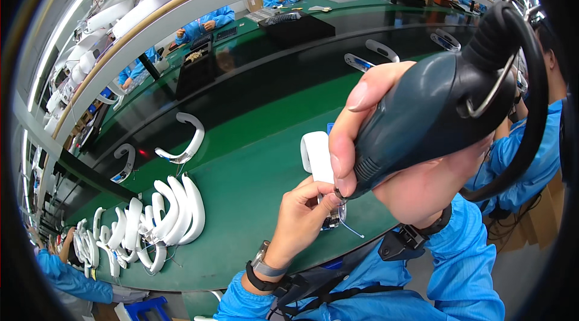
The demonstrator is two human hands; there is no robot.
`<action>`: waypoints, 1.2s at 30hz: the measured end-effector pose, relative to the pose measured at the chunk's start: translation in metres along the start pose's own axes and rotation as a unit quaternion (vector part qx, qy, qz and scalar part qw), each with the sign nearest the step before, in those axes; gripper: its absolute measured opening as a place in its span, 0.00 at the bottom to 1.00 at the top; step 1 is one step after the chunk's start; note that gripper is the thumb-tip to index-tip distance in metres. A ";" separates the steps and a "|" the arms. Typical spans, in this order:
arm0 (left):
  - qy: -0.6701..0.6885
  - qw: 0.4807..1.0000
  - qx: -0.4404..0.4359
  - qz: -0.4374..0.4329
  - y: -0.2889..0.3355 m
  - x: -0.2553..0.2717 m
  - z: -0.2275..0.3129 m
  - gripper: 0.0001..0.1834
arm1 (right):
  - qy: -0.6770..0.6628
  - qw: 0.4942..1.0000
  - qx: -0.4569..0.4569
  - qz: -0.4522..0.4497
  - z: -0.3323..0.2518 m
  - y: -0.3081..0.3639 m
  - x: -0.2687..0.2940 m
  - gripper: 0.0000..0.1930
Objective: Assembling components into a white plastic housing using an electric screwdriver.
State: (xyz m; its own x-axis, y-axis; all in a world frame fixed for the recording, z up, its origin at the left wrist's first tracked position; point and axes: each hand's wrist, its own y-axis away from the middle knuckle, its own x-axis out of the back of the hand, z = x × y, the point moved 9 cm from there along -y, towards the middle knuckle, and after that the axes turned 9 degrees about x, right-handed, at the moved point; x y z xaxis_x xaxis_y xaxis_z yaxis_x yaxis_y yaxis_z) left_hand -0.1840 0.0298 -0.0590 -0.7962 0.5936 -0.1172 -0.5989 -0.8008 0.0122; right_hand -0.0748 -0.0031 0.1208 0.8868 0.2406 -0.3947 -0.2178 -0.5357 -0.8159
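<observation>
- At far left, we see a pile of white curved parts point(192, 209) on the green worktop point(241, 242), well apart from the hands.
- Nearer the middle, our left hand point(300, 215) brings thumb and forefinger together in a closed pinch at the tool's tip; what lies between them is too small for us to tell.
- At centre, the white curved piece point(321, 161) lies on the worktop, partly hidden behind the hands, an exposed circuit board point(331, 221) showing below the left fingers. In our judgement, it calls for a light touch and firm support.
- Just right of the pinch, a thin pale-blue wire point(353, 230) trails free; we would do well to guide it clear of the tip.
- Right of centre, our right hand point(410, 191) wraps its fingers firmly around a dark handheld tool point(416, 110), tip down. Good work here, we judge, means a steady wrist and fingertips clear of the working end.
- At far right, a thick black cable point(537, 104) loops from the tool; slack there should spare us a tug.
</observation>
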 end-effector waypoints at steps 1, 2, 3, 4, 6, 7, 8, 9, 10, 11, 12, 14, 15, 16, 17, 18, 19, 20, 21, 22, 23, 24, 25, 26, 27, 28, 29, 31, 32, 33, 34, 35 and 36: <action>-0.001 1.000 -0.010 -0.005 0.000 -0.001 0.002 0.08 | 0.001 1.000 0.003 0.015 0.001 0.002 0.001 0.49; -0.002 1.000 -0.011 -0.003 0.000 0.000 0.004 0.08 | -0.001 1.000 0.004 0.031 0.001 0.004 0.002 0.49; -0.011 1.000 -0.018 -0.004 0.002 -0.001 0.008 0.08 | -0.003 1.000 0.004 0.029 0.002 0.006 0.000 0.49; -0.019 1.000 -0.024 -0.004 0.003 0.000 0.010 0.09 | 0.036 0.997 -0.003 0.062 0.003 0.009 0.006 0.49; 0.025 0.999 0.008 -0.027 0.004 0.002 0.004 0.12 | 0.033 0.999 -0.009 -0.035 0.001 0.002 -0.002 0.48; 0.027 0.999 0.016 -0.028 0.006 0.004 0.007 0.13 | -0.008 0.998 0.002 -0.063 -0.004 -0.004 -0.008 0.48; 0.028 0.999 0.017 -0.028 0.005 0.005 0.009 0.13 | -0.007 0.998 0.000 -0.063 -0.002 -0.005 -0.007 0.48; 0.058 0.998 0.017 -0.032 0.004 0.005 0.010 0.15 | -0.014 0.998 0.005 -0.068 -0.001 -0.005 -0.006 0.48; 0.088 0.995 0.017 -0.037 0.003 0.005 0.011 0.16 | -0.021 0.997 0.011 -0.072 0.000 -0.005 -0.006 0.48; 0.089 0.995 0.018 -0.037 0.002 0.006 0.008 0.16 | -0.028 0.997 0.016 -0.076 0.001 -0.004 -0.006 0.48; 0.082 0.996 0.004 -0.037 0.001 0.007 0.009 0.17 | -0.036 0.996 0.023 -0.081 0.001 -0.005 -0.007 0.48; 0.074 0.997 -0.010 -0.035 0.000 0.008 0.010 0.17 | -0.039 0.997 0.015 -0.058 0.004 -0.003 -0.006 0.49; 0.082 0.996 -0.014 -0.034 0.001 0.009 0.010 0.18 | -0.040 0.997 0.013 -0.058 0.006 0.001 -0.009 0.49; 0.090 0.995 -0.017 -0.034 0.001 0.010 0.011 0.18 | -0.014 1.000 0.009 -0.011 0.008 0.005 -0.003 0.49; 0.089 0.995 -0.018 -0.033 0.001 0.010 0.010 0.18 | 0.013 0.999 0.005 0.035 0.009 0.011 0.003 0.49; 0.098 0.994 -0.009 -0.037 0.001 0.010 0.006 0.18 | 0.039 0.996 0.002 0.080 0.010 0.016 0.009 0.49; 0.106 0.993 -0.001 -0.041 0.001 0.010 0.003 0.19 | 0.065 0.990 -0.001 0.126 0.011 0.022 0.016 0.49; 0.106 0.993 -0.002 -0.042 0.001 0.009 0.002 0.19 | 0.093 0.981 -0.003 0.171 0.011 0.026 0.024 0.49; 0.098 0.994 -0.008 -0.036 0.001 0.009 0.002 0.19 | 0.093 0.981 -0.001 0.170 0.013 0.027 0.027 0.49; 0.091 0.995 -0.014 -0.029 0.000 0.009 0.003 0.19 | 0.094 0.985 0.005 0.141 0.015 0.026 0.026 0.49; 0.090 0.995 -0.015 -0.028 0.002 0.011 0.004 0.19 | 0.092 0.989 0.011 0.112 0.016 0.024 0.020 0.49; 0.070 0.997 -0.027 -0.024 0.003 0.012 0.008 0.19 | 0.063 0.996 0.008 0.064 0.013 0.016 0.007 0.49; 0.050 0.998 -0.039 -0.020 0.005 0.014 0.012 0.19 | 0.061 0.996 0.008 0.063 0.011 0.013 0.004 0.49; 0.049 0.998 -0.040 -0.020 0.006 0.013 0.014 0.19 | 0.077 0.996 -0.010 0.034 0.011 0.010 -0.001 0.49; 0.050 0.998 -0.040 -0.011 0.006 0.012 0.016 0.19 | 0.093 0.995 -0.029 0.004 0.012 0.009 -0.005 0.50; 0.050 0.998 -0.041 -0.001 0.006 0.013 0.018 0.19 | 0.108 0.993 -0.047 -0.025 0.014 0.009 -0.009 0.50; 0.050 0.998 -0.042 -0.003 0.005 0.013 0.017 0.19 | 0.125 0.989 -0.065 -0.053 0.016 0.009 -0.012 0.50; 0.040 0.999 -0.008 -0.017 0.001 0.011 0.004 0.19 | 0.143 0.983 -0.082 -0.082 0.020 0.011 -0.015 0.50; 0.023 0.997 -0.063 -0.023 0.002 0.011 0.010 0.19 | 0.142 0.985 -0.069 -0.074 0.020 0.012 -0.017 0.51; 0.027 0.998 -0.050 -0.019 0.002 0.012 0.006 0.19 | 0.142 0.986 -0.057 -0.065 0.019 0.013 -0.018 0.51; 0.006 0.999 -0.038 -0.005 0.003 0.013 0.006 0.19 | 0.157 0.981 -0.091 -0.075 0.020 0.015 -0.021 0.52; -0.015 0.999 -0.027 0.012 0.003 0.014 0.007 0.19 | 0.155 0.981 -0.090 -0.077 0.016 0.015 -0.024 0.52; 0.006 0.999 -0.051 0.012 0.004 0.013 0.010 0.19 | 0.176 0.972 -0.126 -0.088 0.019 0.017 -0.024 0.52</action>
State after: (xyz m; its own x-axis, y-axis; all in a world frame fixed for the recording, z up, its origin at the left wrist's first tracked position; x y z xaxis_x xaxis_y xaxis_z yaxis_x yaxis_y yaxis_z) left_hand -0.1977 0.0354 -0.0509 -0.8090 0.5731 -0.1309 -0.5666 -0.8195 -0.0860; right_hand -0.1079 -0.0029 0.1083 0.9955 0.0788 -0.0532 0.0176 -0.7030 -0.7110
